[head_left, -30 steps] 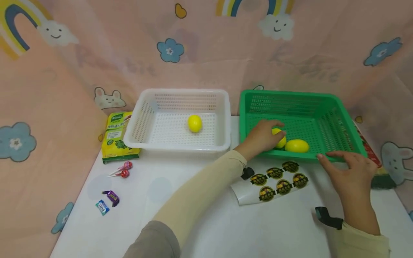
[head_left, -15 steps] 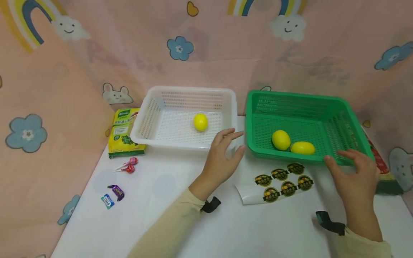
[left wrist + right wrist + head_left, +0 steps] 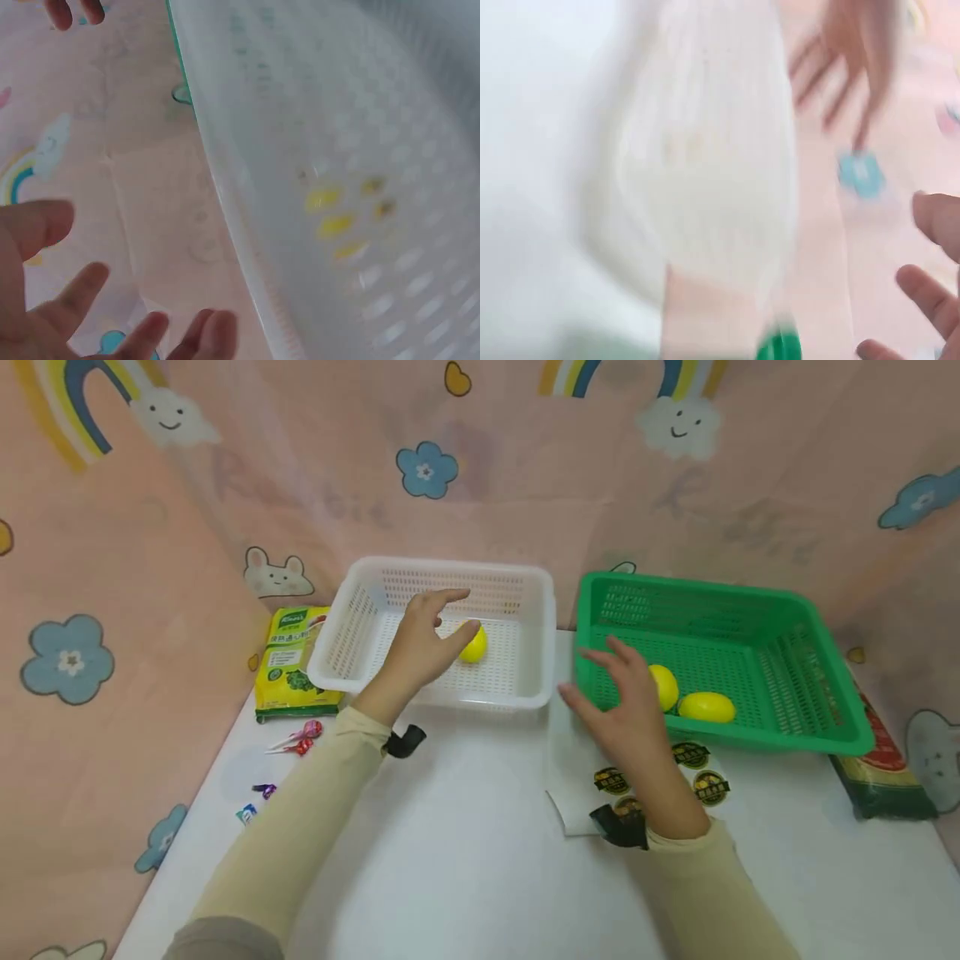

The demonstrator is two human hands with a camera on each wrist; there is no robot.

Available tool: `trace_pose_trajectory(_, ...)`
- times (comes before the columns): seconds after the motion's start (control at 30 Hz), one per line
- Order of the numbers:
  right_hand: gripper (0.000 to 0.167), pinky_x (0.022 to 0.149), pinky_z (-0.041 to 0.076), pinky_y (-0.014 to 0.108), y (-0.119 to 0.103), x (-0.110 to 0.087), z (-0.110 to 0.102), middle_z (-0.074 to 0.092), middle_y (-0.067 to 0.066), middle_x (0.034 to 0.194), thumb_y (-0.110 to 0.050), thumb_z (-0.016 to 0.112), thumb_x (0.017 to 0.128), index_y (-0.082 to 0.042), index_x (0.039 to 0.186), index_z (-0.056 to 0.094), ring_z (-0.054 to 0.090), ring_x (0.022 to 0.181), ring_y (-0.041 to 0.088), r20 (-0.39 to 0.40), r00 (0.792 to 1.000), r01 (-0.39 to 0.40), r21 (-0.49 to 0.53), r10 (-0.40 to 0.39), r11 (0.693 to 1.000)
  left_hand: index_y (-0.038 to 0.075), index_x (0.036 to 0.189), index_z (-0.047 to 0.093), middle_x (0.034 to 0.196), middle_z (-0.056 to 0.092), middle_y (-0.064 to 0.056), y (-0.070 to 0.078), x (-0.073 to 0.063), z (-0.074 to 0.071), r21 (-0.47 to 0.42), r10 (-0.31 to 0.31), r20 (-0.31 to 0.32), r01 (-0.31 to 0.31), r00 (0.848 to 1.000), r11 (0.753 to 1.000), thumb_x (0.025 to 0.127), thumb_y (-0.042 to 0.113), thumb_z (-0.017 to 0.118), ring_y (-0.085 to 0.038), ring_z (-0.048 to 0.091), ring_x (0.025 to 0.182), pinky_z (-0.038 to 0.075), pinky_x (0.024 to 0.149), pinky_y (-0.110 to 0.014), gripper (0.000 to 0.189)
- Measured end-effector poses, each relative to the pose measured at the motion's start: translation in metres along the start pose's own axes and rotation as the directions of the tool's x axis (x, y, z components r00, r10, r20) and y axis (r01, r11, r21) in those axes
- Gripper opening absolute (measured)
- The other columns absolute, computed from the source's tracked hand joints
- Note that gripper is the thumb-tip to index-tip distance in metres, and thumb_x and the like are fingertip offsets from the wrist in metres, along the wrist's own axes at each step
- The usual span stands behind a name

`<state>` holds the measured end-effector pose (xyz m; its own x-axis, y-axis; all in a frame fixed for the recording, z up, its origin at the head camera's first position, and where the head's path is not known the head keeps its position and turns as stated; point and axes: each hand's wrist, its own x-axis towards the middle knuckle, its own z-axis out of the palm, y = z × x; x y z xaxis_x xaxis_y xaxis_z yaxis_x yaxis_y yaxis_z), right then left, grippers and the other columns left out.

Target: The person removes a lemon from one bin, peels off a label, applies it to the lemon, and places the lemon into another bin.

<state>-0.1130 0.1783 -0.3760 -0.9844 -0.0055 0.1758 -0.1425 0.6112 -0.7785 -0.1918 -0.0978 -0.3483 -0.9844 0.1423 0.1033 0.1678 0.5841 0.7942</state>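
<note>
Over on the far left a yellow packet (image 3: 292, 672) leans in against the white basket's left side, and nearer than that two lollipops (image 3: 306, 739) lie on the white table (image 3: 480, 877), with a purple-wrapped sweet (image 3: 265, 791) and a blue-wrapped sweet (image 3: 246, 813) nearer again, both partly behind the left sleeve (image 3: 300, 835). Now to the white basket (image 3: 472, 697), and here's the left hand (image 3: 420, 643), up over its near left part, thumb and fingers well parted, nothing in them! Just beyond the thumb, partly covered by it, one lemon (image 3: 475, 647) sits on that basket's floor. Move right, and there's the right hand (image 3: 630, 710), at the near left corner of the green basket, fingers spread and pointing left and far, the thumb wide of them, and it has hold of nothing either; whether it brushes the rim, you can't tell. Under that wrist, a sheet of round stickers (image 3: 711, 787) lies on the table, partly hidden by the forearm. Inside the green basket (image 3: 772, 741), along its near side, a second lemon (image 3: 666, 687) peeks out from behind the right hand, and a third lemon (image 3: 707, 707) lies lengthwise just right of it. Far right, a red-and-green packet (image 3: 888, 785) lies beside the basket.
</note>
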Motion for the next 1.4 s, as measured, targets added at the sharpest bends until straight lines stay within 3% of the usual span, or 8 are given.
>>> trace_pose_trajectory(0.13, 0.051, 0.113, 0.034, 0.073, -0.019, 0.004, 0.042, 0.029, 0.016, 0.170, -0.036, 0.079, 0.097, -0.013, 0.141, 0.068, 0.023, 0.153, 0.046, 0.062, 0.997, -0.029, -0.084, 0.035, 0.996, 0.020, 0.157, 0.053, 0.165, 0.036, -0.017, -0.003, 0.039, -0.005, 0.124, -0.146, 0.179, 0.125, 0.973, 0.984, 0.103, 0.037, 0.069, -0.039, 0.042, 0.146, 0.040, 0.116, -0.055, 0.058)
trace_pose_trajectory(0.33, 0.038, 0.110, 0.043, 0.067, -0.026, 0.007, 0.071, 0.034, 0.019, 0.166, -0.036, 0.080, 0.097, -0.010, 0.125, 0.075, 0.028, 0.151, 0.046, 0.007, 0.997, -0.072, -0.148, 0.074, 0.986, 0.019, 0.157, 0.051, 0.165, 0.041, -0.008, -0.005, 0.075, 0.004, 0.189, -0.329, 0.381, 0.276, 0.864, 0.942, 0.102, 0.036, 0.072, -0.034, 0.049, 0.140, 0.052, 0.103, -0.054, 0.061)
trace_pose_trajectory(0.4, 0.035, 0.109, 0.045, 0.066, -0.026, 0.008, 0.074, 0.034, 0.019, 0.166, -0.036, 0.080, 0.096, -0.010, 0.120, 0.076, 0.029, 0.151, 0.046, 0.015, 0.996, -0.090, -0.144, 0.093, 0.985, 0.020, 0.157, 0.051, 0.165, 0.042, -0.006, -0.004, 0.082, 0.007, 0.230, -0.360, 0.409, 0.287, 0.839, 0.930, 0.102, 0.036, 0.073, -0.032, 0.050, 0.138, 0.054, 0.099, -0.053, 0.061)
trace_pose_trajectory(0.8, 0.026, 0.106, 0.051, 0.059, -0.024, 0.007, 0.076, 0.038, 0.020, 0.164, -0.035, 0.083, 0.094, -0.010, 0.091, 0.077, 0.041, 0.143, 0.045, 0.005, 0.995, -0.102, -0.122, 0.103, 0.987, 0.017, 0.148, 0.061, 0.150, 0.055, -0.009, -0.021, 0.103, 0.028, 0.333, -0.477, 0.422, 0.357, 0.771, 0.873, 0.099, 0.029, 0.078, -0.037, 0.057, 0.111, 0.058, 0.092, -0.048, 0.053)
trace_pose_trajectory(0.9, 0.027, 0.106, 0.051, 0.058, -0.024, 0.007, 0.076, 0.038, 0.019, 0.164, -0.036, 0.083, 0.094, -0.010, 0.090, 0.077, 0.041, 0.144, 0.044, 0.002, 0.994, -0.105, -0.121, 0.106, 0.987, 0.014, 0.143, 0.063, 0.140, 0.059, -0.011, -0.028, 0.103, 0.033, 0.289, -0.480, 0.413, 0.388, 0.774, 0.875, 0.097, 0.022, 0.081, -0.032, 0.060, 0.103, 0.060, 0.090, -0.043, 0.050)
trace_pose_trajectory(1.03, 0.025, 0.105, 0.052, 0.057, -0.025, 0.007, 0.076, 0.036, 0.019, 0.164, -0.035, 0.083, 0.095, -0.011, 0.090, 0.076, 0.039, 0.145, 0.044, 0.004, 0.994, -0.112, -0.128, 0.114, 0.985, 0.011, 0.137, 0.066, 0.129, 0.062, -0.014, -0.034, 0.104, 0.037, 0.219, -0.462, 0.393, 0.407, 0.795, 0.887, 0.095, 0.016, 0.082, -0.029, 0.062, 0.098, 0.062, 0.086, -0.038, 0.045)
trace_pose_trajectory(1.23, 0.026, 0.106, 0.051, 0.057, -0.028, 0.007, 0.074, 0.035, 0.020, 0.165, -0.034, 0.082, 0.096, -0.009, 0.092, 0.076, 0.037, 0.146, 0.046, 0.026, 0.992, -0.118, -0.142, 0.123, 0.983, 0.012, 0.138, 0.068, 0.137, 0.061, -0.012, -0.035, 0.105, 0.039, 0.251, -0.444, 0.375, 0.372, 0.814, 0.894, 0.094, 0.016, 0.083, -0.029, 0.063, 0.103, 0.062, 0.085, -0.037, 0.046)
trace_pose_trajectory(1.4, 0.026, 0.110, 0.047, 0.058, -0.029, 0.008, 0.074, 0.034, 0.021, 0.166, -0.033, 0.081, 0.096, -0.008, 0.091, 0.075, 0.033, 0.149, 0.046, 0.040, 0.991, -0.119, -0.137, 0.125, 0.983, 0.012, 0.142, 0.067, 0.148, 0.056, -0.012, -0.024, 0.103, 0.031, 0.192, -0.359, 0.332, 0.311, 0.872, 0.931, 0.094, 0.015, 0.082, -0.028, 0.063, 0.109, 0.061, 0.086, -0.037, 0.050)
